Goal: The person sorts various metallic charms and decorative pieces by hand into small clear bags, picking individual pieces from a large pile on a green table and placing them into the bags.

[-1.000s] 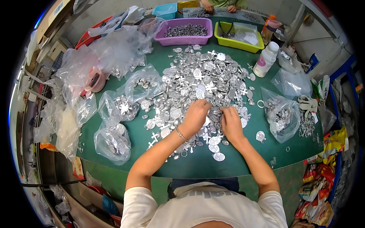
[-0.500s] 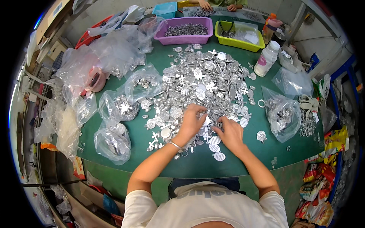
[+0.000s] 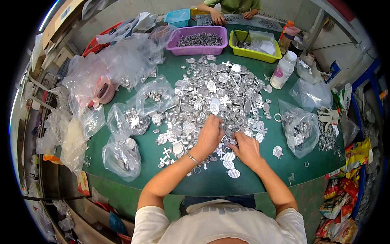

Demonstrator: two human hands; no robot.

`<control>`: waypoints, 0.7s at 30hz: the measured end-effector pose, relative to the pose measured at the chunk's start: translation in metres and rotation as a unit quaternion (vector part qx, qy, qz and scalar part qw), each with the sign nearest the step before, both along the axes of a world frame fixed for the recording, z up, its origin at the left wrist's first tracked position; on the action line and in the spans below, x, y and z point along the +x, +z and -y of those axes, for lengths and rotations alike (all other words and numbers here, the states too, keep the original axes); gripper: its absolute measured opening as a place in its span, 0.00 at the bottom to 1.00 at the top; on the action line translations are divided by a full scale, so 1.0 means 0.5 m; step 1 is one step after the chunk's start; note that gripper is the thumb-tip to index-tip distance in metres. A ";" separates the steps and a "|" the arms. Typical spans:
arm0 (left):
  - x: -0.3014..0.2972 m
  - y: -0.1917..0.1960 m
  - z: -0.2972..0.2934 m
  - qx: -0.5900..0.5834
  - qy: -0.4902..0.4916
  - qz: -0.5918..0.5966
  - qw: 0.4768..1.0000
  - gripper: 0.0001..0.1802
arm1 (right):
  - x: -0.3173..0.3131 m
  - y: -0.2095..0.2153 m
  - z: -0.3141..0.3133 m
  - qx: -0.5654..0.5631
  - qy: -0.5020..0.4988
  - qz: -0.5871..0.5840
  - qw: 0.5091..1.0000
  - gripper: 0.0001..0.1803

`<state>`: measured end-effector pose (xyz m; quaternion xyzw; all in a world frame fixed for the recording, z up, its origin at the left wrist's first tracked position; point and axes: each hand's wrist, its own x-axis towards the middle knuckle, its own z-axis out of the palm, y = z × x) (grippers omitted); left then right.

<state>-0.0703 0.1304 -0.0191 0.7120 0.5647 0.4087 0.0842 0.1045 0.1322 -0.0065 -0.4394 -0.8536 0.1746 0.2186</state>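
Observation:
A broad heap of small silver medals [image 3: 227, 95], mixed with little crosses [image 3: 224, 100], covers the middle of the green table. My left hand [image 3: 210, 135], a bangle on its wrist, reaches into the heap's near side with fingers curled down; the fingertips are hidden. Close by on the right, my right hand [image 3: 247, 149] has its thumb and fingers drawn together over the medals. Whatever either hand pinches is too small to make out. Several oval medals [image 3: 228, 164] with lettering lie in a row just below, between my forearms.
Clear bags of metal pieces [image 3: 122, 156] stand left, another bag [image 3: 300, 132] right. A purple basin [image 3: 196, 51] of metal parts, a yellow-green basin [image 3: 255, 53] with pliers and a white bottle [image 3: 283, 70] sit farther back. Across the table, a person's hand [image 3: 218, 18] rests near metal pieces.
My left hand has turned further over, its fingers now pointing down into the heap. My right hand has shifted slightly towards me. The view has tilted a little.

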 end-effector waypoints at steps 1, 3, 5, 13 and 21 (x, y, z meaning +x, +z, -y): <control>-0.002 0.008 -0.001 -0.062 0.018 0.060 0.996 0.12 | 0.002 -0.001 0.001 0.009 0.009 0.035 0.999 0.13; -0.013 0.030 -0.001 -0.186 0.053 0.177 0.965 0.12 | 0.005 -0.004 -0.003 0.009 0.019 0.039 0.999 0.14; -0.043 -0.004 -0.010 -0.197 0.000 0.433 0.880 0.10 | 0.009 -0.007 -0.004 0.008 0.029 0.041 0.999 0.14; -0.061 0.005 -0.010 -0.193 -0.012 0.306 0.932 0.08 | -0.002 0.039 -0.072 -0.543 -0.044 -0.536 0.645 0.10; -0.002 0.003 -0.038 -0.106 0.034 -0.197 0.974 0.09 | -0.073 0.001 -0.130 0.001 -0.054 0.034 0.998 0.10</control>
